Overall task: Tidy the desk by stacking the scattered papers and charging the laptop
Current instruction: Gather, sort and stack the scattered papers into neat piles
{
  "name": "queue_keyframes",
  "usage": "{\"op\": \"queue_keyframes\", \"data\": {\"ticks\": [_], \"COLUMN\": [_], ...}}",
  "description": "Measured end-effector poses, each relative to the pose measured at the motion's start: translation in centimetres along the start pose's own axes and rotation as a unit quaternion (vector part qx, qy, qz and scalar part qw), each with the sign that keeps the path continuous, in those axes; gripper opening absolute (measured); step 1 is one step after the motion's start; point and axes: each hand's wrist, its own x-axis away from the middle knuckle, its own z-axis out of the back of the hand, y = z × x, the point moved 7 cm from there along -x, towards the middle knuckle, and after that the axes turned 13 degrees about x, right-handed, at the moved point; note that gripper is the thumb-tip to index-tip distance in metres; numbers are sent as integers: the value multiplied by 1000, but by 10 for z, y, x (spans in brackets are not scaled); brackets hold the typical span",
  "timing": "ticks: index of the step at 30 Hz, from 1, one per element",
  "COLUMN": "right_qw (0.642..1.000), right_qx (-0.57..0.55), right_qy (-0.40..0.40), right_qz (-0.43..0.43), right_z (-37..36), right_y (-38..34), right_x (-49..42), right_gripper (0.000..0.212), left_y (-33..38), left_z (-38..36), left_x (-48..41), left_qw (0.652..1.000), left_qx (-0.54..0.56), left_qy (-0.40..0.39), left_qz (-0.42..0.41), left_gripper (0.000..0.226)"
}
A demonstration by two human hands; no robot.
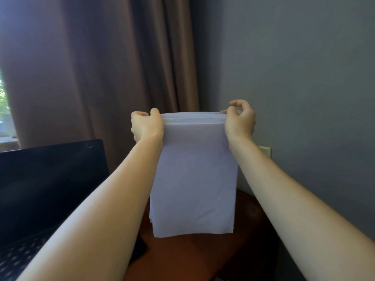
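Observation:
A stack of white papers stands upright above the brown desk, its lower edge just over the wood. My left hand grips the stack's top left corner. My right hand pinches the top right corner, fingers curled over the edge. An open black laptop with a dark screen sits at the left, its keyboard partly hidden behind my left forearm.
A brown curtain hangs behind the desk, and a grey wall closes the right side. A pale wall socket shows just behind my right forearm. A bit of window is at the far left.

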Motion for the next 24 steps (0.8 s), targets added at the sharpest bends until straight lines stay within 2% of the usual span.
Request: {"op": "queue_keyframes", "data": {"ticks": [4, 7, 11, 15, 16, 17, 19, 21, 22, 24], "right_qw": [1000, 1000, 999, 998, 995, 991, 983, 973, 962, 943], "right_qx": [-8, 0, 19, -19, -53, -77, -90, -112, -132, -139], "right_qy": [-5, -20, -16, -34, -51, -75, -131, -193, -235, -302], "right_qz": [9, 20, 24, 49, 64, 77, 89, 59, 34, 10], "right_z": [0, -3, -2, -5, -5, -4, 1, 5, 4, 0], "right_y": [1, 2, -2, -5, -6, -5, 3, 24, 37, 58], "right_x": [-1, -2, -3, -2, -1, 1, 7, 13, 19, 34], "right_gripper": [14, 21, 34, 24, 21, 28, 53, 69, 68, 46], "left_y": [-2, -1, 3, 3, 3, 2, 2, 3, 4, 4], "left_z": [0, 1, 1, 3, 4, 5, 5, 3, 3, 3], "left_x": [3, 1, 2, 3, 2, 1, 1, 3, 5, 5], "left_qw": [1000, 1000, 1000, 998, 998, 997, 996, 995, 995, 994], "left_qx": [5, -9, -21, -39, -43, -45, -44, -40, -40, -36], "left_qy": [1, -2, 5, 29, 36, 43, 58, 73, 81, 91], "left_qz": [6, -3, -19, -29, -32, -38, -48, -52, -52, -47], "left_gripper": [15, 18, 10, 8, 8, 9, 13, 15, 16, 18]}}
